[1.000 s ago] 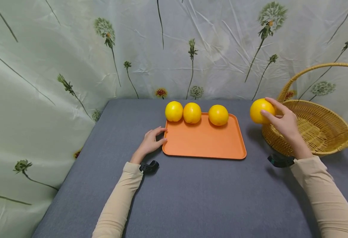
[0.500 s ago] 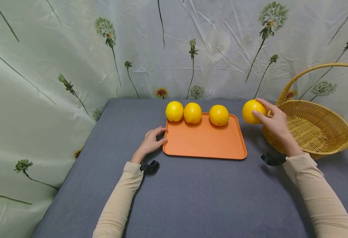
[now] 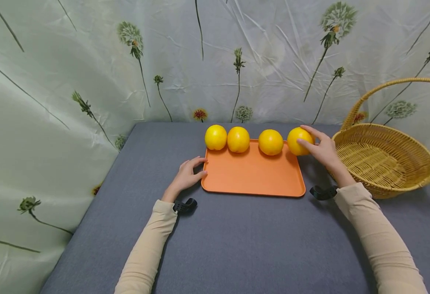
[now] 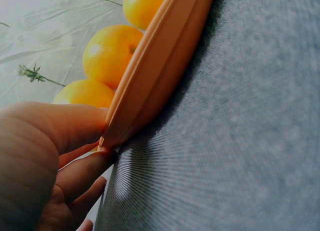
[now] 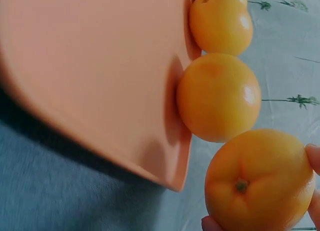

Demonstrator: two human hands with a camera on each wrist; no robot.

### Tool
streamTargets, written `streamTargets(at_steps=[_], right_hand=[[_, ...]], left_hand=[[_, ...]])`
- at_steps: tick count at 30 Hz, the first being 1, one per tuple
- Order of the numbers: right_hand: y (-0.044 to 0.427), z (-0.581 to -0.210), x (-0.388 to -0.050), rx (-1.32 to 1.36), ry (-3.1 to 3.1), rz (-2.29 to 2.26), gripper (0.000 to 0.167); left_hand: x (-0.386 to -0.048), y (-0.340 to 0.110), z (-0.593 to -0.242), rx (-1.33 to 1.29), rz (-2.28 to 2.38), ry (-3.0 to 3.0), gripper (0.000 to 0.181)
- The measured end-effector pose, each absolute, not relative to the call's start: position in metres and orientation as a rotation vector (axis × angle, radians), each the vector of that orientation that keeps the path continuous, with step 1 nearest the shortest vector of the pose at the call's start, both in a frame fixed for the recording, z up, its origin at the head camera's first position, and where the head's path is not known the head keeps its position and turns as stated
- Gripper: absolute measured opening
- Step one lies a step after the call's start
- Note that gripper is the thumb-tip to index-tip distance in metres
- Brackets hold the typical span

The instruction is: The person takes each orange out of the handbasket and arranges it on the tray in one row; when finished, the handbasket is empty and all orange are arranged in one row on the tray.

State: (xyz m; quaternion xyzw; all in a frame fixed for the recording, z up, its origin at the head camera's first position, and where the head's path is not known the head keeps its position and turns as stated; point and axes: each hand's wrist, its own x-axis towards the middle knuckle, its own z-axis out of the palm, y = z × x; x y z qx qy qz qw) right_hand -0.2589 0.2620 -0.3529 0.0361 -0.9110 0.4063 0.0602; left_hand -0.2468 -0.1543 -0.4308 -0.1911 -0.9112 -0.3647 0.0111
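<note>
Along the far edge of the orange tray (image 3: pixel 251 175) sit three oranges: one at the far left corner (image 3: pixel 216 137), another beside it (image 3: pixel 238 139), and a third (image 3: pixel 271 142) farther right. My right hand (image 3: pixel 323 149) grips a fourth orange (image 3: pixel 298 141) between thumb and fingers, close to the tray's far right corner. In the right wrist view this held orange (image 5: pixel 260 181) shows its stem end, and a shadow falls on the tray beside it. My left hand (image 3: pixel 185 175) holds the tray's left rim, thumb and finger pinching it in the left wrist view.
A woven basket (image 3: pixel 426 163) with a tall handle stands to the right of the tray. Grey cloth (image 3: pixel 237 245) covers the table. Behind it hangs a pale curtain (image 3: pixel 281 81) with printed flowers.
My right hand has carried the orange leftward from beside the basket to the tray's far right corner, lowering it slightly. The left hand and the tray have stayed put.
</note>
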Motion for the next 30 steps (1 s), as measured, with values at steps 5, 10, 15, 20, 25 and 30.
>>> streamTargets(at_steps=[5,10,15,20,25,30], right_hand=[[0.259,-0.359,-0.267,0.086,-2.779,1.190,0.060],[0.256,-0.366,-0.271,0.086,-2.775,1.188,0.060],[0.249,-0.371,-0.273,0.082,-2.801,1.210,0.062],[0.241,-0.378,-0.276,0.107,-2.825,1.205,0.061],[0.234,-0.381,-0.279,0.122,-2.820,1.219,0.062],[0.230,-0.380,-0.281,0.094,-2.805,1.209,0.065]], left_hand=[[-0.247,-0.154,-0.431,-0.598,-1.155,-2.846,0.046],[-0.247,-0.154,-0.432,-0.595,-1.160,-2.849,0.046],[-0.247,-0.155,-0.433,-0.591,-1.159,-2.852,0.046],[-0.247,-0.155,-0.434,-0.588,-1.167,-2.856,0.046],[-0.247,-0.155,-0.434,-0.599,-1.161,-2.847,0.046],[-0.248,-0.155,-0.433,-0.601,-1.163,-2.833,0.045]])
